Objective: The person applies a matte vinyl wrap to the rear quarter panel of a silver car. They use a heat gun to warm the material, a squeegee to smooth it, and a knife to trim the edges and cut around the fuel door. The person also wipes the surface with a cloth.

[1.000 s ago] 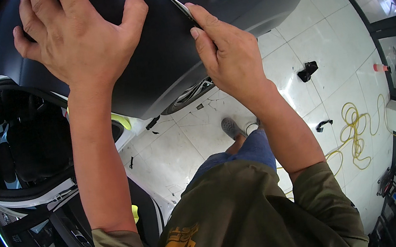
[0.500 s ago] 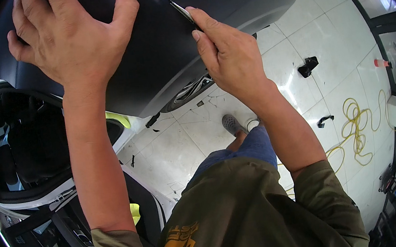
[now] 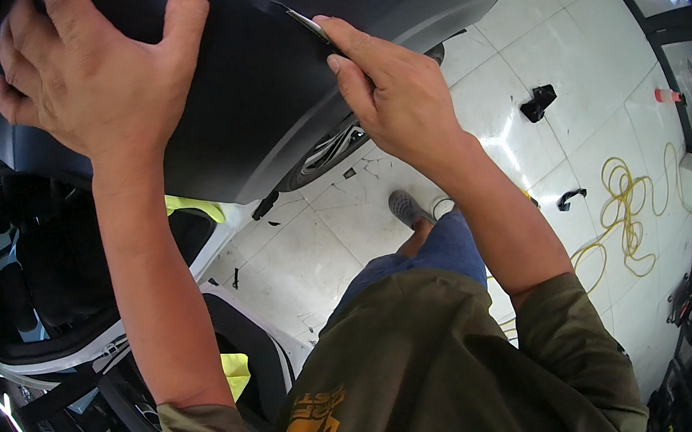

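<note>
Beneath both hands stretches a matte dark panel (image 3: 243,100) on the car's body. My left hand (image 3: 105,90) lies on its left part with fingers spread and thumb out, holding nothing. The upper fingertips run to the picture's edge. My right hand (image 3: 400,90) is closed around a slim utility knife (image 3: 307,22), thumb and forefinger pinching its silver body. Its narrow dark tip points up and left and is at the panel's surface; whether it touches cannot be made out. The rest of the handle is hidden in my fist.
An open car door (image 3: 242,313) stands at lower left, with yellow cloths (image 3: 234,374) near it. Below the panel shows a wheel (image 3: 326,157). Black pieces (image 3: 538,103) and a tangled yellow hose (image 3: 623,210) lie on the tiled floor (image 3: 476,158). Glass doors line the right.
My left hand has shifted slightly left in the picture. The right hand and knife have moved a little left, still on the same part of the panel. The whole view has shifted slightly too.
</note>
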Action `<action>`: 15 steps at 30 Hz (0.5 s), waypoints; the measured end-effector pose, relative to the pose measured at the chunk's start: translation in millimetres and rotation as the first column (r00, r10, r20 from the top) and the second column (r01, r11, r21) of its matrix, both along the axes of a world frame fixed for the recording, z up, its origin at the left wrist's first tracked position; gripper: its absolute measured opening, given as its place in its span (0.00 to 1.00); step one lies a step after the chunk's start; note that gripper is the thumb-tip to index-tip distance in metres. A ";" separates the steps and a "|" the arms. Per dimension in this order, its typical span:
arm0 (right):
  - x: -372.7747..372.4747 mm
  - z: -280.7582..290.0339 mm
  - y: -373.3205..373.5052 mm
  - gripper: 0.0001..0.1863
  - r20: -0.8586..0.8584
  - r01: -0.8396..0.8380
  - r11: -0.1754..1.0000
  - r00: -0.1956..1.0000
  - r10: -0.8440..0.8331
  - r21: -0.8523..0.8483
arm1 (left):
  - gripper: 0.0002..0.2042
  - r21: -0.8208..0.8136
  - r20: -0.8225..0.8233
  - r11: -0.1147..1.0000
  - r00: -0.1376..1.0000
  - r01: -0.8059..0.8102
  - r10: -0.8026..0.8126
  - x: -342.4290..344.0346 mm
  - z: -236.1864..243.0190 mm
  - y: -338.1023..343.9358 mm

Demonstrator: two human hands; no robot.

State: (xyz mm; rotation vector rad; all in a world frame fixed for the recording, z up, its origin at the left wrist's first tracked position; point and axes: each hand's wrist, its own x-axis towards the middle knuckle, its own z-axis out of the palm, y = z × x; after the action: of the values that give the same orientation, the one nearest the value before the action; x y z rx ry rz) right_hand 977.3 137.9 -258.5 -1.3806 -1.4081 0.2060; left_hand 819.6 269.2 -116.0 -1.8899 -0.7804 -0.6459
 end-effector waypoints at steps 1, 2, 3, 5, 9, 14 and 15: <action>-0.3 -2.3 0.5 0.18 -0.008 0.007 1.000 1.000 -0.006 0.014 | 0.49 -0.076 0.020 0.994 0.997 0.077 -0.075 -0.3 -0.3 0.2; -0.4 -3.8 1.4 0.17 -0.014 0.017 0.999 1.000 -0.016 0.030 | 0.48 -0.068 0.007 0.995 0.998 0.070 -0.070 -1.9 0.1 2.4; -1.6 -4.9 1.3 0.18 -0.045 0.020 1.000 0.999 -0.019 0.012 | 0.48 -0.059 -0.005 0.996 0.998 0.064 -0.065 -4.8 0.7 5.4; -4.4 -6.8 0.2 0.18 -0.108 0.022 0.999 0.994 -0.024 -0.023 | 0.48 -0.052 -0.017 0.996 0.998 0.067 -0.068 -7.0 0.6 7.4; -3.8 -8.4 -1.9 0.17 -0.082 0.014 0.999 0.997 -0.017 -0.040 | 0.48 -0.056 -0.014 0.995 0.997 0.079 -0.080 -7.0 -1.0 5.2; -0.2 -12.1 -3.4 0.17 0.012 0.025 0.999 1.000 -0.025 -0.020 | 0.48 -0.044 -0.035 0.995 0.995 0.087 -0.089 -3.6 2.4 3.8; -1.3 -13.4 -2.4 0.17 0.014 0.029 1.000 0.999 -0.029 -0.011 | 0.48 -0.042 -0.035 0.995 0.996 0.085 -0.086 -6.2 1.6 5.3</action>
State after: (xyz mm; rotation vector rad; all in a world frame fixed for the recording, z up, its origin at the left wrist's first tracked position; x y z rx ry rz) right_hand 976.0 135.5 -271.9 -1.4132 -1.3997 0.1859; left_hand 813.4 274.5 -114.3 -1.9759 -0.6969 -0.6508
